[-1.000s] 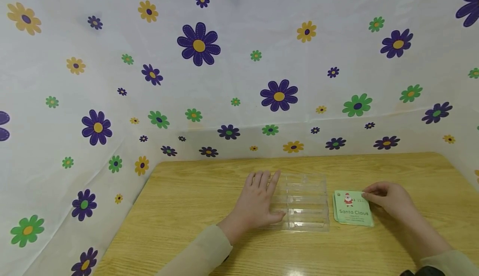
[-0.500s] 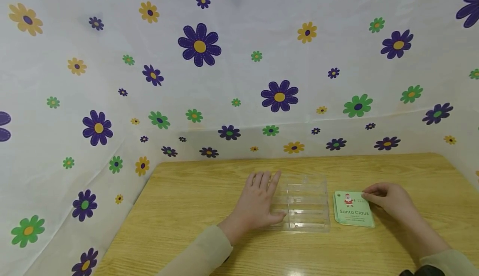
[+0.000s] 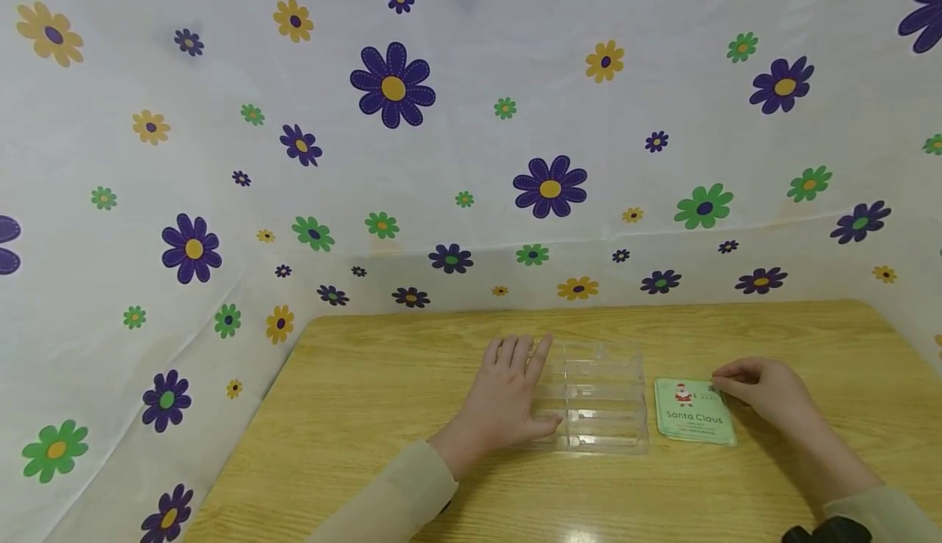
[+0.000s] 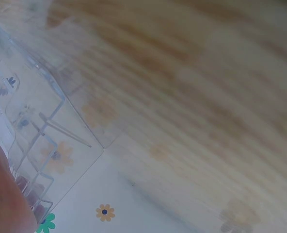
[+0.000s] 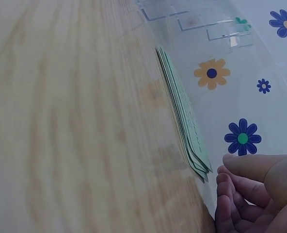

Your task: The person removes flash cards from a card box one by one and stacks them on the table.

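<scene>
A stack of pale green cards (image 3: 692,410) lies flat on the table, a Santa Claus picture printed on top. My right hand (image 3: 769,392) reaches in from the right and pinches at its far right corner with thumb and forefinger. In the right wrist view the stack (image 5: 182,114) shows edge-on, several cards thick, with the right hand (image 5: 260,194) close at its corner. Left of the cards sits a clear plastic rack (image 3: 607,402) with stepped compartments. Spread over its left half, my left hand (image 3: 508,392) rests with fairly straight fingers. The rack (image 4: 51,111) also shows in the left wrist view.
The wood-grain table (image 3: 353,412) meets a white flower-print cloth (image 3: 456,150) at its back and sides. A narrow strip of tabletop separates the rack from the cards. A dark wrist device (image 3: 832,531) shows at the lower right.
The top card has shifted slightly, and the stack looks more evenly lined up than before. Both hands stay in nearly the same place, and the rack has not moved.
</scene>
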Demonstrator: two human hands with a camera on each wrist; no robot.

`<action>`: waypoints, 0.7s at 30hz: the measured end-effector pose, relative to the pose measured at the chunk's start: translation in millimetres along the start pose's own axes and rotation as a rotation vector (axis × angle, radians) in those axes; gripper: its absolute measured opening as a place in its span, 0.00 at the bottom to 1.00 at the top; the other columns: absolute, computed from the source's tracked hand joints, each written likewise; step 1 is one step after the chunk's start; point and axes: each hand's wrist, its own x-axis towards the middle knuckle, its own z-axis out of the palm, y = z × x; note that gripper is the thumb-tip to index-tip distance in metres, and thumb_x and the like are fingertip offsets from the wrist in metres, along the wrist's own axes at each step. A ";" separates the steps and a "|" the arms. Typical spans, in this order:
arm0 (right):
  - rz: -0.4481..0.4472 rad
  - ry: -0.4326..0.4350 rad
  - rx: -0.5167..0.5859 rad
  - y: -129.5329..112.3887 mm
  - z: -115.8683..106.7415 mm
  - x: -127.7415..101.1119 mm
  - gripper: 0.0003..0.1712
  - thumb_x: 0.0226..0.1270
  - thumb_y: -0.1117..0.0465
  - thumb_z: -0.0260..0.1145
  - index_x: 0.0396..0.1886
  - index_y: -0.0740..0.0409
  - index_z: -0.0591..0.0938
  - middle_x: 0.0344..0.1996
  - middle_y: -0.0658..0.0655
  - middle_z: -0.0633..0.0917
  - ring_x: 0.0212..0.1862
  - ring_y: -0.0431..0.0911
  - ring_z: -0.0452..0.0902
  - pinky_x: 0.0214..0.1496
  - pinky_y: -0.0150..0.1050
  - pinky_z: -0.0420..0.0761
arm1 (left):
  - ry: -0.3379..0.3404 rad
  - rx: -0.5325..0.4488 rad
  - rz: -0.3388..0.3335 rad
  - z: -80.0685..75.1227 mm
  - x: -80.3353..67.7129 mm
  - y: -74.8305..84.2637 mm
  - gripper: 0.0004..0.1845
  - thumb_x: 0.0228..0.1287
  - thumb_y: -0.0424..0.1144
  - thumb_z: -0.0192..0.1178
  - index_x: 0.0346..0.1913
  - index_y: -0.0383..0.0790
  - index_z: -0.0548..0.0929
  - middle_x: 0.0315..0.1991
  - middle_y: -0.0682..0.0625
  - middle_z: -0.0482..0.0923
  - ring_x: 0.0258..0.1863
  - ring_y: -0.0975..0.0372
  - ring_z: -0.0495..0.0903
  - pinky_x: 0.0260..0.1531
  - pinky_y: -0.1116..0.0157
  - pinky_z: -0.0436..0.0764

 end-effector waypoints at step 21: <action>0.008 -0.013 0.089 0.2 -2.8 -3.1 0.19 0.76 0.58 0.68 0.53 0.73 0.86 0.45 0.66 0.90 0.39 0.38 0.77 0.36 0.29 0.77 | 0.014 0.014 0.004 0.7 0.8 -0.1 0.61 0.61 0.80 0.52 0.86 0.42 0.52 0.66 0.47 0.68 0.66 0.54 0.70 0.72 0.50 0.67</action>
